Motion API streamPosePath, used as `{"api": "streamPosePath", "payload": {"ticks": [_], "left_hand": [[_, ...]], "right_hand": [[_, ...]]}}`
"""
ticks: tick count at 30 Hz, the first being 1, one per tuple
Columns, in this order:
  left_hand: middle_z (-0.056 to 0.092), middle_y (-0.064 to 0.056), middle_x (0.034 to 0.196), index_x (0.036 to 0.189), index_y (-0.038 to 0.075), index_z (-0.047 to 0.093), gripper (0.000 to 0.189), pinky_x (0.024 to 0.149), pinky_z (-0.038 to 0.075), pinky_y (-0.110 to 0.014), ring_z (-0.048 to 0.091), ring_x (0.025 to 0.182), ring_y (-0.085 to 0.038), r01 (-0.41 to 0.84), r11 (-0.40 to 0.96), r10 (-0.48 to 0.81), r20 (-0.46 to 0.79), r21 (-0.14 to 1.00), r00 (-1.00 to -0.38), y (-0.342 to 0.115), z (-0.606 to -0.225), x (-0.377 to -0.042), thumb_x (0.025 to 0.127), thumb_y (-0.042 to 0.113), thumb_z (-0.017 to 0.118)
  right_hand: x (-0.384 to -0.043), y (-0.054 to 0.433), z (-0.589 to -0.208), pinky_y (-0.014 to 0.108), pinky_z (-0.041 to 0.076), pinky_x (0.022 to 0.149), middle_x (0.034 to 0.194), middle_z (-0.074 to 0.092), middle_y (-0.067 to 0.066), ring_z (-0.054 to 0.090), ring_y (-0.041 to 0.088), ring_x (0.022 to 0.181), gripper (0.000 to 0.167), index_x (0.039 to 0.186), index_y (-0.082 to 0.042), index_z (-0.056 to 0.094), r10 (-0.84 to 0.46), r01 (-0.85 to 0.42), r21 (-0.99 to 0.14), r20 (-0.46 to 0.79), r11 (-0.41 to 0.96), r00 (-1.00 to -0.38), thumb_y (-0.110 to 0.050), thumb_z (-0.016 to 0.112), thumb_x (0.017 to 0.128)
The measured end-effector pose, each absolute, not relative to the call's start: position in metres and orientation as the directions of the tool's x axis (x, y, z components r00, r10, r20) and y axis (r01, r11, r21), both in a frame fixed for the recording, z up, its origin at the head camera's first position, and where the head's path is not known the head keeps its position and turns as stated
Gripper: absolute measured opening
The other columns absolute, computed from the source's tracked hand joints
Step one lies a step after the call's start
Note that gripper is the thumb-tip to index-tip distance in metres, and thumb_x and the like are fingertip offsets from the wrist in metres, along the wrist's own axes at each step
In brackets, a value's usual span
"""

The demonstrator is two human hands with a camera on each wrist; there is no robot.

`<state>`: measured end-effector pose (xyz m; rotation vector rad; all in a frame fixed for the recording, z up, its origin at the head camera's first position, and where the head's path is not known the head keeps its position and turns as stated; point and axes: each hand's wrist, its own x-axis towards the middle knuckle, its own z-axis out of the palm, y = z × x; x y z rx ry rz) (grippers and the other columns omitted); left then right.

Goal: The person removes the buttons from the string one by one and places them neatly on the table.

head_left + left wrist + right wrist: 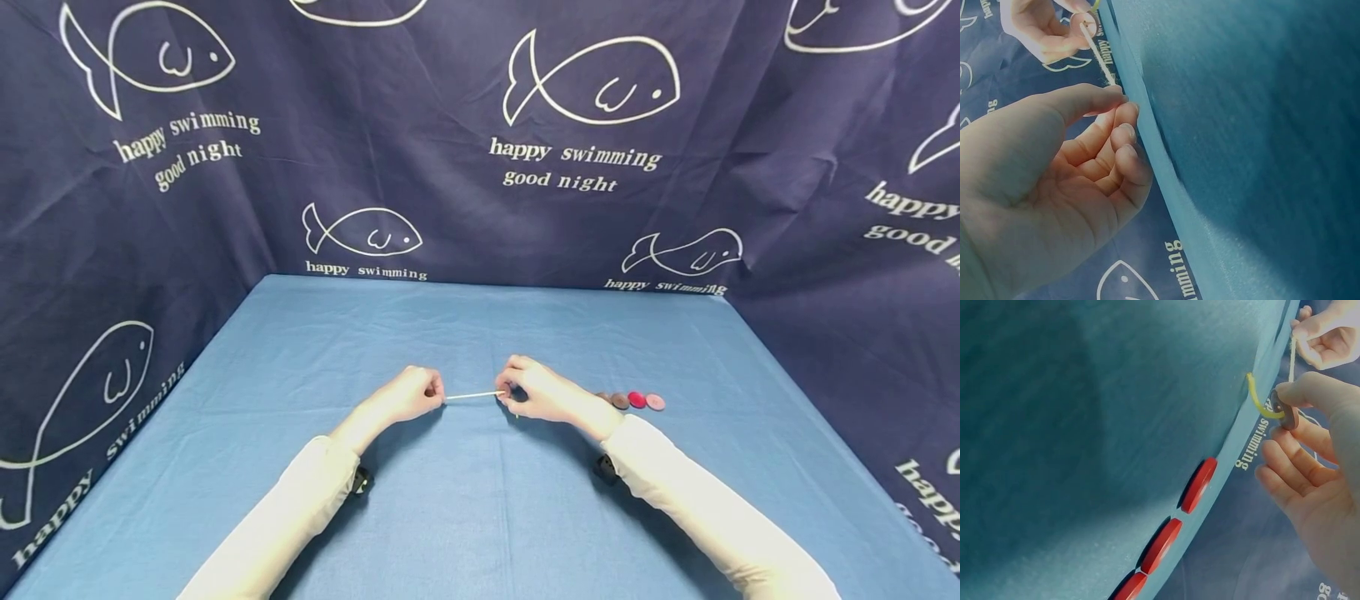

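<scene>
Over the middle of the table, my left hand (411, 393) pinches the cream end of a thin string (474, 395) between thumb and index finger. The string runs straight across to my right hand (542, 392), whose thumb and fingers pinch a round brown button (1291, 417) by its edges. At the button's face the string passes in, and a curved yellow end (1253, 394) sticks out on the other side. In the left wrist view the button (1090, 27) shows its flat face toward my left hand.
To the right of my right hand, a row of loose round buttons lies on the blue cloth: brown (619, 401), red (637, 400) and pink (656, 402). My right forearm partly covers the row. A dark blue fish-print curtain (450, 167) hangs behind the table.
</scene>
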<state>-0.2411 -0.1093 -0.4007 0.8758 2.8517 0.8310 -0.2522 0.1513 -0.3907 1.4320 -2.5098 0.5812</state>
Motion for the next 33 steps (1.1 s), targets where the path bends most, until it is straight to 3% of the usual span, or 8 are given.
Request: {"api": "streamPosePath", "payload": {"ticks": [10,33], "left_hand": [[0.061,0.001,0.066,0.078,0.007,0.064,0.008,0.061,0.042,-0.02,0.048,0.059,-0.005,0.512,0.69,0.534,0.117,0.512,-0.837,-0.109,-0.398,-0.24,0.084,0.004,0.059],[0.063,0.0,0.071,0.079,0.008,0.061,0.009,0.064,0.046,-0.023,0.054,0.062,-0.005,0.471,0.699,0.477,0.141,0.538,-0.868,-0.109,-0.399,-0.241,0.086,0.004,0.058]], "right_hand": [[-0.252,0.156,-0.392,0.028,0.046,0.071,0.082,0.053,0.003,0.051,0.015,0.076,0.008,0.088,-0.008,0.066,-0.776,-0.856,-0.212,0.363,0.471,-0.516,-0.009,0.068,0.08],[-0.25,0.164,-0.393,0.029,0.044,0.072,0.081,0.053,0.004,0.052,0.019,0.076,0.006,0.088,-0.008,0.066,-0.757,-0.827,-0.258,0.334,0.5,-0.562,-0.009,0.067,0.082]]}}
